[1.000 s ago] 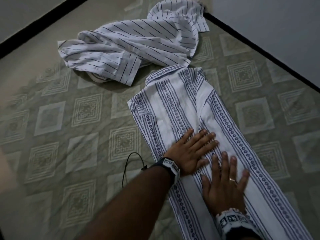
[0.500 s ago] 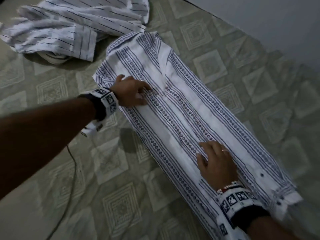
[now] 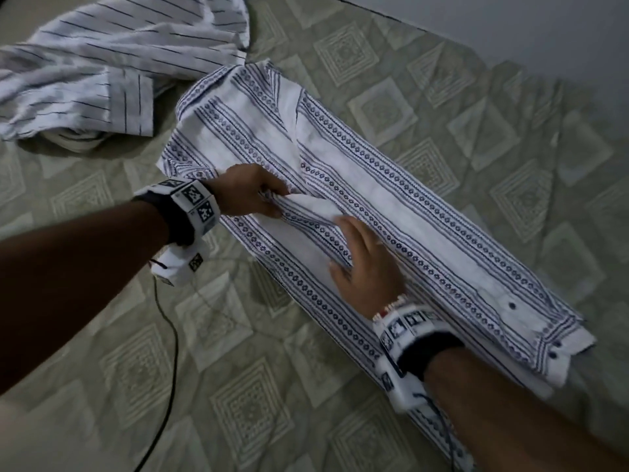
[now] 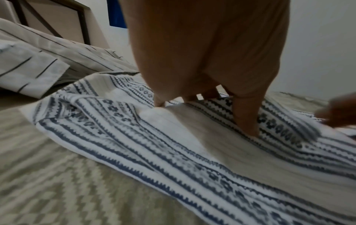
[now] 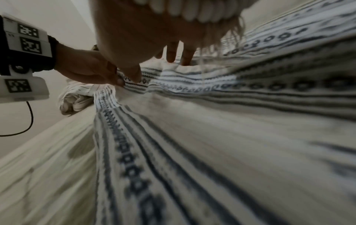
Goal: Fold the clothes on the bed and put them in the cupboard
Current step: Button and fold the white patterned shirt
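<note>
my left hand [image 3: 250, 194], half a second ago flat near the collar, has slid toward me and now pinches a raised fold at the middle of the shirt [image 3: 391, 212], lying long and narrow on the bed [image 3: 238, 386]. my right hand [image 3: 366, 264] has moved up beside it, fingers spread on the cloth. i judge the crosswise fold is starting. a second shirt [image 3: 102, 63] waits far left.
</note>
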